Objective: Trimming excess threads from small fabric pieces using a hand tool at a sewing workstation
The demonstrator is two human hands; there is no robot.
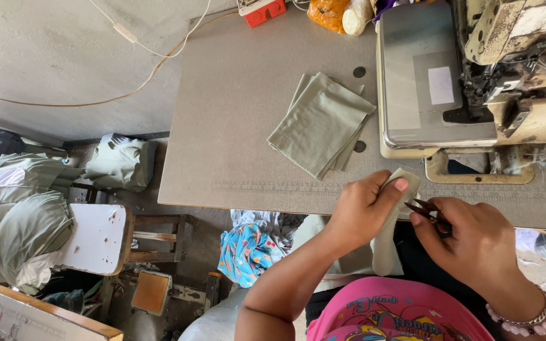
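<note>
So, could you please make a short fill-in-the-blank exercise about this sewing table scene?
1. The left hand holds a folded piece of ____ fabric.
2. The right hand holds small thread ____.
3. A stack of folded cloth pieces lies on the ____.
4. A sewing ____ stands beside the stack.

Missing words: green; snips; table; machine

- Grey table (235,126) carries a cream sewing machine (475,82).
- Left of the machine: stacked olive fabric squares (320,123).
- Behind them: red box (263,11), orange bag (328,14).
</note>
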